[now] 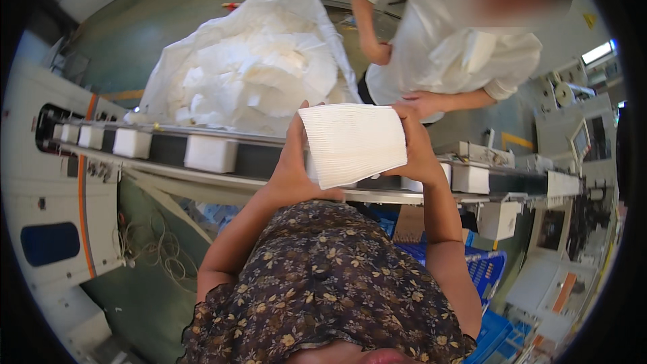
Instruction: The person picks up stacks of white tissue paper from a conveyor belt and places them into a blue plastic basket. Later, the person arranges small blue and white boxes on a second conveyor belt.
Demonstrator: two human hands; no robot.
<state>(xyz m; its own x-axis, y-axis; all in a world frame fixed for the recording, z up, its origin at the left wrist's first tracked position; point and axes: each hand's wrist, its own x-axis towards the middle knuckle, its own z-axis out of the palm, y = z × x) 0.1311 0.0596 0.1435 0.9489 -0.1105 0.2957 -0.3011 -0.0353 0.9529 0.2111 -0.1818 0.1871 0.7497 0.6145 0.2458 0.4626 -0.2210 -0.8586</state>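
Between my two hands I hold up a thick stack of white paper tissues (pixel 354 143), its many thin layers showing as fine lines across the face. My left hand (pixel 293 162) presses against its left end, with the thumb low down. At the opposite end my right hand (pixel 419 145) grips the stack, fingers partly behind it. The stack is above a conveyor belt (pixel 165 155), on which more white stacks stand in a row. A white stack (pixel 211 154) stands on the belt left of my hands, and another (pixel 470 178) to the right.
Beyond the belt sits a large white bag (pixel 263 61) heaped with loose white paper. A person in a white shirt (pixel 438 34) stands across from me. A machine (pixel 57 182) flanks the belt's left end. Blue crates (pixel 485 273) are low at my right; a cable (pixel 162 246) lies coiled on the floor.
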